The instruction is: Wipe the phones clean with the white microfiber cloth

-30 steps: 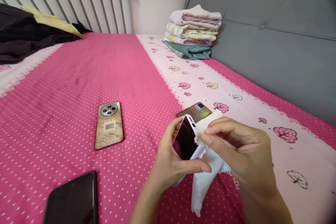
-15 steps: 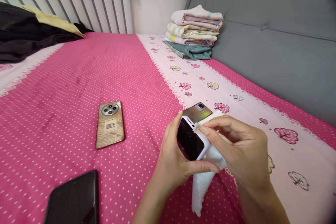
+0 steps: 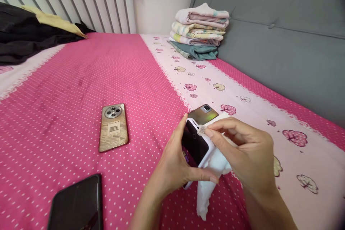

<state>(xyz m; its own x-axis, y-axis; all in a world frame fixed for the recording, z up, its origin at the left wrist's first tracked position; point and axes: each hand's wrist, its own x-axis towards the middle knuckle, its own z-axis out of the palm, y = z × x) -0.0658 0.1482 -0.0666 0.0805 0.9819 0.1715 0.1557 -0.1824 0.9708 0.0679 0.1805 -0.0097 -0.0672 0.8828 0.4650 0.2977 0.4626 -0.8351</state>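
A phone in a pale lilac case (image 3: 196,145) is tilted up in my left hand (image 3: 175,161), its dark screen toward me. My left fingers run along its far side and the thumb crosses its near edge. Between the thumb and fingertips of my right hand (image 3: 245,151) is a white cloth (image 3: 206,194). A greyish, soiled corner of the cloth touches the phone's end near its slots. The rest of the cloth hangs below the phone. Just behind lies another phone with a shiny olive-gold back (image 3: 203,114), partly hidden by my hands and the cloth.
On the pink dotted bedsheet (image 3: 107,68), a gold phone (image 3: 113,129) lies camera side up, and a black phone (image 3: 77,205) sits nearer. Folded clothes (image 3: 199,30) are stacked by the grey headboard (image 3: 291,43). Dark clothing (image 3: 16,36) lies near the white radiator (image 3: 102,0).
The lilac-cased phone has tipped slightly, and a coloured patch now shows on its lower screen. My left thumb has shifted a little downward and left. My right hand still pinches the cloth at the phone's end.
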